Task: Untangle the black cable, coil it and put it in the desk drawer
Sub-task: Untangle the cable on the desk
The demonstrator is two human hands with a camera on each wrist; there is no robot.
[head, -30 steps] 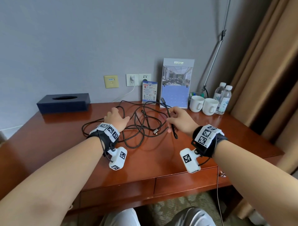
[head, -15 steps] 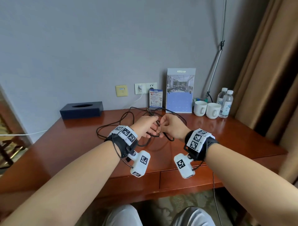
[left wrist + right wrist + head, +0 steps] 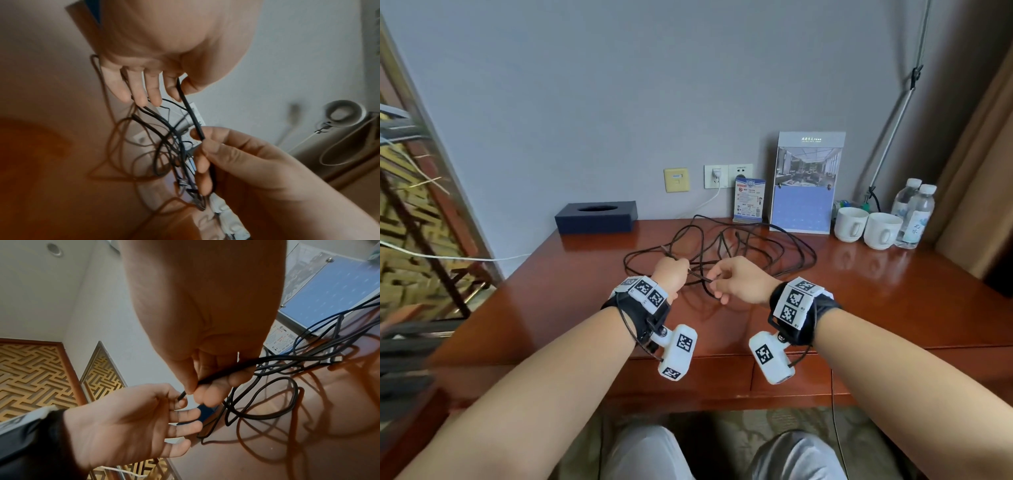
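The black cable [image 3: 767, 246] lies in a loose tangle of loops on the wooden desk [image 3: 893, 291], behind both hands. My left hand [image 3: 681, 270] pinches one strand between thumb and forefinger, its other fingers spread [image 3: 152, 92]. My right hand [image 3: 717, 278] pinches the same strand a short way along [image 3: 193, 386]. That short stretch of cable [image 3: 191, 112] runs straight between the two hands, just above the desk. More loops hang from under my right fingers to the pile. The desk drawers [image 3: 688, 380] below the front edge are closed.
A dark tissue box [image 3: 595, 217] sits at the back left. A card stand [image 3: 749, 200], a blue display board [image 3: 804, 185], two white mugs [image 3: 866, 228] and water bottles [image 3: 914, 212] line the back right. A white charger lead [image 3: 709, 202] hangs from the wall socket.
My left hand left the cable pile and came up to meet the right. Both now pinch one strand and have drawn slightly apart. The head view has swung left and pulled back.
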